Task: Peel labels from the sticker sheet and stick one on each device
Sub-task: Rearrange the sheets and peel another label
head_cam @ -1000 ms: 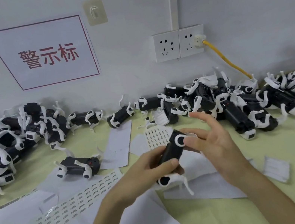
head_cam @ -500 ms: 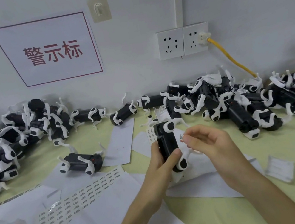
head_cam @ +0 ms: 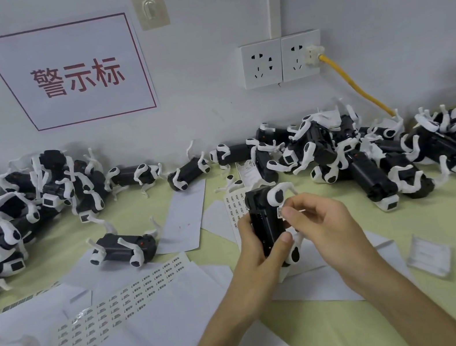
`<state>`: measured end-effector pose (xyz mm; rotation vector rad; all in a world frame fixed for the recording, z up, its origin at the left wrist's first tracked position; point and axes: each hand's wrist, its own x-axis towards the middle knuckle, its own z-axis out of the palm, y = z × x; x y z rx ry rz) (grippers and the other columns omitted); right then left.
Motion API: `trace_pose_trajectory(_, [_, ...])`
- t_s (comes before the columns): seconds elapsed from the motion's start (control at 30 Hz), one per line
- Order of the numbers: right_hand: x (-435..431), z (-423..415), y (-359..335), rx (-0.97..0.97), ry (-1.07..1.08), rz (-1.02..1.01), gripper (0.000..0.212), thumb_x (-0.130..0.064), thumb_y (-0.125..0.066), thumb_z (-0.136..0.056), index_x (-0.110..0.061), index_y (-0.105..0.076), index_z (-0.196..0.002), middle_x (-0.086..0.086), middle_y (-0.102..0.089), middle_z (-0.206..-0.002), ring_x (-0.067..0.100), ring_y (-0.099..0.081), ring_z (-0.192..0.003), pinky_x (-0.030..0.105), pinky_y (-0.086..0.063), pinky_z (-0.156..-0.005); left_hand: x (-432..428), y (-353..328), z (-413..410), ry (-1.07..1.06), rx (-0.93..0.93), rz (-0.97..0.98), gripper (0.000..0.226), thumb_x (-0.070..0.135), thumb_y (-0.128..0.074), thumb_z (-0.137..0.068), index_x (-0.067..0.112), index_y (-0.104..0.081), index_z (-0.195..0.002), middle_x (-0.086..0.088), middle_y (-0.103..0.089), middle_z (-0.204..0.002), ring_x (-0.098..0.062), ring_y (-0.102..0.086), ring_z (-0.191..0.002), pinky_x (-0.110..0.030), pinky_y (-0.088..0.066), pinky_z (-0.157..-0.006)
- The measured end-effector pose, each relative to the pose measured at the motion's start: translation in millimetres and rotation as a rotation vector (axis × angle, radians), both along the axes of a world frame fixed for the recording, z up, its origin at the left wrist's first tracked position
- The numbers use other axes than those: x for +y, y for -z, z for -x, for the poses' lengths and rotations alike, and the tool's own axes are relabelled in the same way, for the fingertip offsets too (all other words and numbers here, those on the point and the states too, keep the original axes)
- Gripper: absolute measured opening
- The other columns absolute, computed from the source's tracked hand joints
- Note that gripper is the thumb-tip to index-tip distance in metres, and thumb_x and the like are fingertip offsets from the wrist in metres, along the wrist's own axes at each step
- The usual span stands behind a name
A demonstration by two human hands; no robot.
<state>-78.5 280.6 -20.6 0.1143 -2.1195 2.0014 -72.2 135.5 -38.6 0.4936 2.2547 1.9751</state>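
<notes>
1. Nearest the camera, loose sheets of white paper (head_cam: pixel 165 345) overlap on the pale green bench (head_cam: pixel 444 302) beneath both forearms.
2. The left hand (head_cam: pixel 261 258) wraps its fingers round a device (head_cam: pixel 263 221) held upright, thumb pressed across the lower face. The body is boxy and matt black, and its curved white legs look like smooth moulded plastic.
3. Just right of the device, the right hand (head_cam: pixel 319 223) pinches a tiny white printed label (head_cam: pixel 280 212) between thumb and forefinger at the device's right edge. Whether the label already touches the casing cannot be told.
4. This appears to be the sticking step: a label is peeled and is being brought to the device. The next move likely calls for squaring it on a flat face and pressing it down. So thin a slip may curl or cling to the fingertip.
5. Left of the left hand, the sticker sheet (head_cam: pixel 127 297) lies flat, with rows of small barcode labels on glossy backing.
6. Beyond it a single device (head_cam: pixel 121 249) lies on its side. Farther off, tangled heaps of devices (head_cam: pixel 369 154) line the wall on both sides of the hands.
7. On the wall behind hang a red-lettered sign (head_cam: pixel 72 75) and a double socket (head_cam: pixel 281 59) feeding a yellow cable (head_cam: pixel 358 88).
</notes>
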Motion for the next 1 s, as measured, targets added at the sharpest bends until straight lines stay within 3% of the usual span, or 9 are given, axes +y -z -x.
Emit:
trace_pose_trajectory(0.23, [-0.1,0.3,0.1,0.010,0.006,-0.044,0.015,-0.012,-0.065,-0.096,-0.017,-0.070,-0.083,-0.013,-0.068,-0.069,0.001,-0.062,-0.066,0.012,-0.046,-0.064,1.0,-1.1,-1.0,0.001,0.035,0.018,0.034,0.024,-0.053,-0.106,0.026,-0.032,-0.132,0.013,-0.053,-0.105,0.006,-0.055,-0.089,-0.014,-0.046,-0.081])
trace_pose_trajectory(0.4, [0.1,1.6,1.5,0.015,0.034,-0.070,0.013,-0.013,-0.066,-0.096,-0.018,-0.071,-0.086,-0.017,-0.068,-0.068,0.000,-0.062,-0.064,0.010,-0.045,-0.062,1.8,-1.4,-2.9,0.030,0.073,0.021,0.031,0.018,-0.051,-0.106,0.025,-0.030,-0.128,0.032,-0.059,-0.082,0.002,-0.058,-0.076,-0.019,-0.051,-0.074])
trace_pose_trajectory(0.57, [0.0,2.0,3.2,0.033,0.038,-0.087,0.011,-0.012,-0.065,-0.096,-0.016,-0.070,-0.087,-0.017,-0.066,-0.066,0.002,-0.060,-0.060,0.012,-0.044,-0.059,1.6,-0.5,-2.7,0.036,0.088,0.022,0.032,0.017,-0.051,-0.107,0.028,-0.030,-0.128,0.032,-0.059,-0.082,0.002,-0.060,-0.075,-0.020,-0.052,-0.072])
trace_pose_trajectory(0.77, [-2.0,0.0,3.8,0.032,0.081,-0.096,0.011,-0.014,-0.066,-0.096,-0.018,-0.070,-0.087,-0.001,-0.072,-0.073,0.014,-0.067,-0.063,0.024,-0.052,-0.060,3.6,3.2,-3.6,0.011,0.121,0.023,0.034,0.016,-0.052,-0.107,0.025,-0.030,-0.131,0.025,-0.062,-0.085,-0.002,-0.061,-0.079,-0.022,-0.051,-0.075])
trace_pose_trajectory(0.87, [-4.5,-1.6,6.5,0.013,0.108,-0.042,0.011,-0.014,-0.068,-0.095,-0.017,-0.070,-0.085,0.001,-0.072,-0.072,0.012,-0.065,-0.059,0.027,-0.052,-0.055,4.9,3.9,-4.7,-0.022,0.118,0.023,0.034,0.019,-0.053,-0.105,0.026,-0.032,-0.131,0.016,-0.062,-0.089,-0.005,-0.061,-0.081,-0.023,-0.050,-0.074])
trace_pose_trajectory(1.0, [-5.8,-0.8,8.9,-0.056,0.140,0.150,0.022,-0.011,-0.077,-0.087,-0.011,-0.057,-0.078,0.001,-0.074,-0.081,0.010,-0.069,-0.070,0.025,-0.053,-0.067,4.4,2.8,-3.8,-0.043,0.109,0.043,0.035,0.019,-0.054,-0.106,0.024,-0.033,-0.133,-0.003,-0.060,-0.103,-0.010,-0.061,-0.086,-0.024,-0.049,-0.075])
